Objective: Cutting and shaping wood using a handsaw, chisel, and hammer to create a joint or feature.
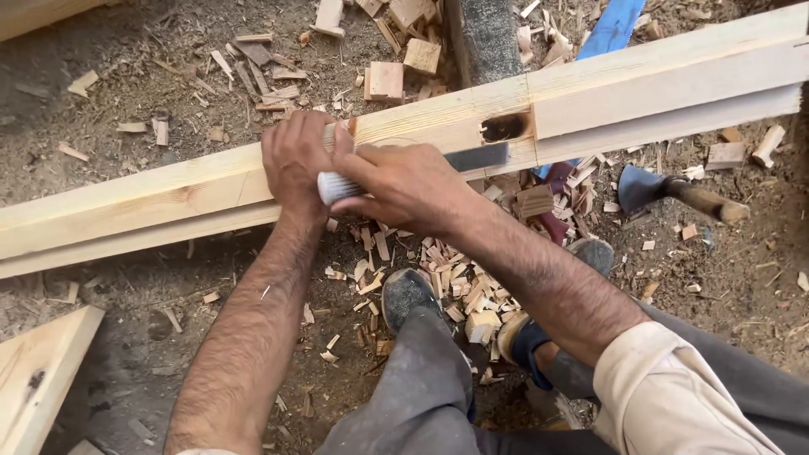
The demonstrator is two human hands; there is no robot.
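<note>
- Both hands, left hand (295, 160) and right hand (404, 185), clench 1 chisel (438, 164) on the wooden beam (168, 190).
- Hatchet (674, 194) lies at 3 o'clock on the floor (126, 76).

a long beam (168, 190) lay across the ground; both hands sat on it, a hatchet (674, 194) lay right, wood chips (447, 286) below by the shoes.

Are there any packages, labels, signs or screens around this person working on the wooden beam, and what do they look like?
None in view: no package, label, sign or screen.
Only the pale wooden beam, a chisel under both hands, an axe on the ground, and wood chips.
</note>
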